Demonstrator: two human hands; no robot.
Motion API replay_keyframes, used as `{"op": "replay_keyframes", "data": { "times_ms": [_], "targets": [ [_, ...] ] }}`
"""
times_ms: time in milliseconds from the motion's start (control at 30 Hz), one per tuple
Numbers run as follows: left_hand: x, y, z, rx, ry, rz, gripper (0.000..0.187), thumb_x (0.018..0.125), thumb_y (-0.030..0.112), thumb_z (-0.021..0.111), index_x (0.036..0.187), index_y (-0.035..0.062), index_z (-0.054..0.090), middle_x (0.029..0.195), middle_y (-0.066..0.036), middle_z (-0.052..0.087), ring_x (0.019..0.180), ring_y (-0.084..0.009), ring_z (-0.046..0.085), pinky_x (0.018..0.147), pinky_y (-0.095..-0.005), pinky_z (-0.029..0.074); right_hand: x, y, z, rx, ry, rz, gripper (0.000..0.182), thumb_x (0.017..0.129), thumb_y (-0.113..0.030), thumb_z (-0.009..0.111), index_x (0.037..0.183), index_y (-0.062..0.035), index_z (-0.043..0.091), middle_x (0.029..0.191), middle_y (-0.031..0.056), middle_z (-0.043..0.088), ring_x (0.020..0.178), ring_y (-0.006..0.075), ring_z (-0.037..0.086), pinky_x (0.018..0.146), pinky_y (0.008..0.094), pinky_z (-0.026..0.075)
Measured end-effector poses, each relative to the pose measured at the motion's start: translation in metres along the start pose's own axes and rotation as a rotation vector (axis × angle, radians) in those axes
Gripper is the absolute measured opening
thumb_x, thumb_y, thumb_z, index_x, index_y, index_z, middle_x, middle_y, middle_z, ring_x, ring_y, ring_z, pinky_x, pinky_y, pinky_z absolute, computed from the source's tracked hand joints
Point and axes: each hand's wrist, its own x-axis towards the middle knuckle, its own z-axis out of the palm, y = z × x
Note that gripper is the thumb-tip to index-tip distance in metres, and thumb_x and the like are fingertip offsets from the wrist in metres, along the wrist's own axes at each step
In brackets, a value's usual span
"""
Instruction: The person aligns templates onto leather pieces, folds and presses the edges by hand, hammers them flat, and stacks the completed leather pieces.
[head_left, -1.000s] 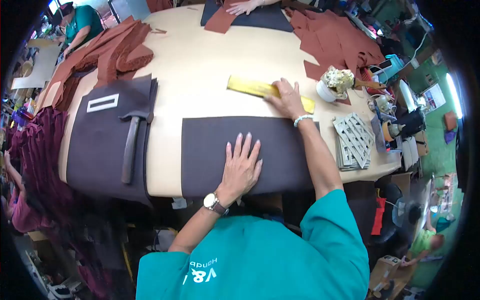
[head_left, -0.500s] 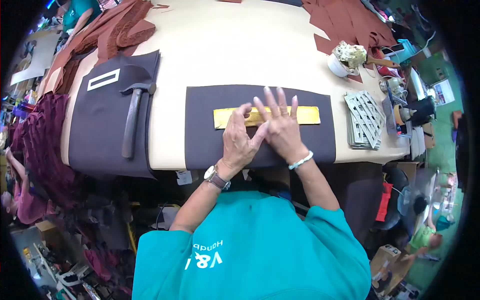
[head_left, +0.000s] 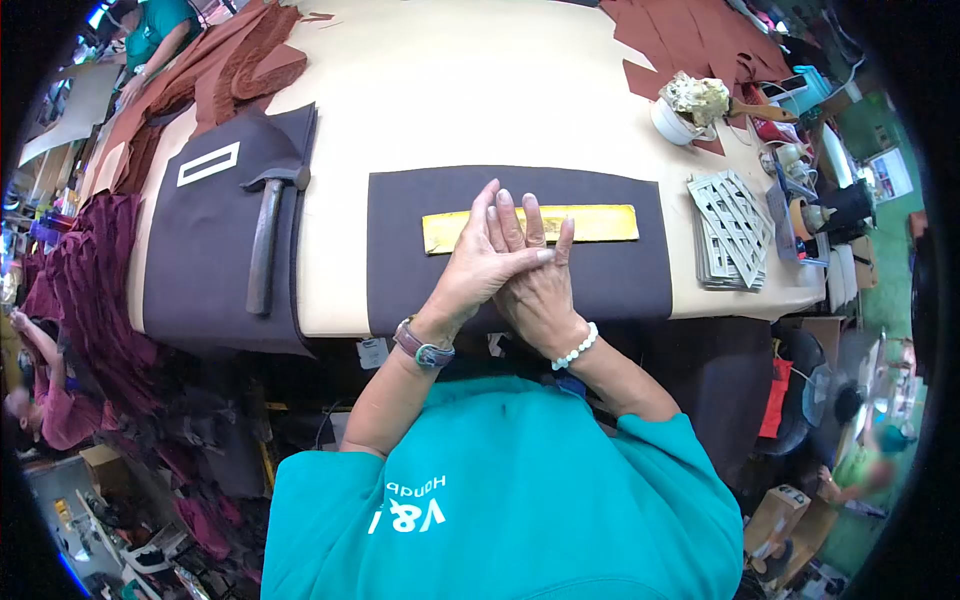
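Observation:
A dark sheet (head_left: 420, 295) lies at the table's front edge, with a yellow strip (head_left: 603, 224) flat across its middle. Above the strip and sheet, my left hand (head_left: 470, 262) overlaps my right hand (head_left: 542, 290), its thumb lying across the back of the right. Both hands have their fingers stretched out, and I see nothing held in either one. Fingertips of both hide part of the strip. To the left, a hammer (head_left: 266, 240) rests on another dark piece (head_left: 200, 260), beside a white rectangular frame (head_left: 208, 164).
On the right are a white bowl (head_left: 676, 124) with a brush, stacked slotted templates (head_left: 728, 232) and a tray of tools (head_left: 798, 225). Brown leather pieces (head_left: 690, 40) lie at the back. A co-worker (head_left: 158, 35) is at the far left.
My hands have come together and overlap more. The right hand has moved left and slightly down, and the left hand's fingers have straightened.

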Motion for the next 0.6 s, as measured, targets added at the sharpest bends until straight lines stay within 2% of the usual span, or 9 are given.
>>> {"op": "replay_keyframes", "data": {
  "times_ms": [133, 233, 267, 300, 333, 433, 500, 533, 600],
  "targets": [
    [-0.004, -0.007, -0.002, -0.188, -0.173, -0.038, 0.102, 0.068, 0.013, 0.078, 0.142, 0.0012, 0.009, 0.138, -0.02, 0.027, 0.13, -0.0264, 0.03, 0.105, -0.036, 0.03, -0.011, 0.006, -0.009, -0.04, 0.052, -0.012, 0.063, 0.083, -0.031, 0.048, 0.139, -0.0087, 0.031, 0.15, 0.0083, 0.018, 0.139, 0.0294, 0.009, 0.106, 0.0587, -0.007],
    [-0.013, -0.004, 0.004, -0.17, -0.197, -0.012, 0.102, 0.07, 0.014, 0.076, 0.143, 0.0031, 0.006, 0.134, -0.021, 0.035, 0.126, -0.0268, 0.037, 0.103, -0.0364, 0.034, -0.023, 0.017, -0.015, 0.329, 0.017, 0.031, 0.065, 0.081, -0.032, 0.051, 0.14, -0.0101, 0.031, 0.149, 0.0078, 0.02, 0.139, 0.0297, 0.011, 0.104, 0.0614, -0.006],
    [-0.018, -0.002, 0.004, -0.155, -0.193, -0.021, 0.101, 0.072, 0.015, 0.075, 0.144, 0.0035, 0.005, 0.132, -0.021, 0.039, 0.124, -0.0276, 0.039, 0.101, -0.0369, 0.035, -0.023, 0.029, -0.022, 0.358, 0.0, 0.047, 0.069, 0.079, -0.036, 0.056, 0.139, -0.0096, 0.034, 0.148, 0.0122, 0.02, 0.138, 0.0332, 0.015, 0.104, 0.0636, 0.0],
    [-0.023, 0.001, 0.003, -0.139, -0.188, -0.026, 0.1, 0.073, 0.016, 0.074, 0.144, 0.004, 0.004, 0.13, -0.022, 0.043, 0.123, -0.0284, 0.041, 0.1, -0.0375, 0.037, -0.026, 0.041, -0.019, 0.286, -0.047, 0.148, 0.07, 0.08, -0.041, 0.056, 0.138, -0.0076, 0.034, 0.147, 0.0168, 0.022, 0.136, 0.0371, 0.017, 0.103, 0.0648, 0.007],
    [-0.029, 0.006, -0.002, 0.365, -0.019, 0.185, 0.094, 0.076, 0.02, 0.071, 0.144, 0.0046, 0.008, 0.121, -0.024, 0.051, 0.115, -0.0325, 0.049, 0.096, -0.0406, 0.041, -0.029, 0.055, -0.016, 0.27, -0.048, 0.279, 0.07, 0.081, -0.044, 0.055, 0.137, -0.0067, 0.034, 0.145, 0.018, 0.024, 0.135, 0.0382, 0.017, 0.102, 0.0651, 0.009],
    [-0.041, -0.004, -0.025, 0.874, 0.294, 0.346, 0.078, 0.076, 0.024, 0.07, 0.139, 0.0033, 0.028, 0.121, -0.024, 0.05, 0.115, -0.0357, 0.048, 0.097, -0.0431, 0.039, -0.046, 0.095, 0.003, 0.2, -0.088, 0.571, 0.072, 0.084, -0.048, 0.054, 0.136, -0.0037, 0.034, 0.143, 0.0197, 0.028, 0.133, 0.04, 0.021, 0.101, 0.0662, 0.012],
    [-0.049, -0.015, -0.044, 1.32, 0.351, 0.322, 0.061, 0.075, 0.025, 0.07, 0.127, 0.0031, 0.047, 0.121, -0.02, 0.05, 0.116, -0.0373, 0.045, 0.1, -0.0441, 0.034, -0.053, 0.105, 0.009, 0.183, -0.098, 0.593, 0.061, 0.084, -0.043, 0.056, 0.131, -0.0058, 0.044, 0.139, 0.0174, 0.035, 0.13, 0.0395, 0.027, 0.1, 0.0663, 0.014],
    [-0.051, -0.017, -0.048, 1.3, 0.323, 0.231, 0.049, 0.076, 0.026, 0.068, 0.118, 0.0044, 0.055, 0.124, -0.017, 0.05, 0.121, -0.0371, 0.04, 0.101, -0.0498, 0.029, -0.054, 0.107, 0.009, 0.209, -0.122, 0.6, 0.057, 0.084, -0.042, 0.056, 0.128, -0.0066, 0.047, 0.137, 0.0166, 0.037, 0.129, 0.0394, 0.028, 0.1, 0.0663, 0.015],
    [-0.049, -0.024, -0.052, 1.377, 0.314, 0.281, 0.049, 0.079, 0.029, 0.065, 0.12, 0.0054, 0.053, 0.125, -0.017, 0.048, 0.122, -0.0384, 0.038, 0.099, -0.0566, 0.027, -0.053, 0.107, 0.012, 0.207, -0.089, 0.59, 0.045, 0.084, -0.037, 0.058, 0.119, -0.0093, 0.056, 0.131, 0.0138, 0.044, 0.126, 0.0389, 0.033, 0.099, 0.0662, 0.018]
  ]
}}
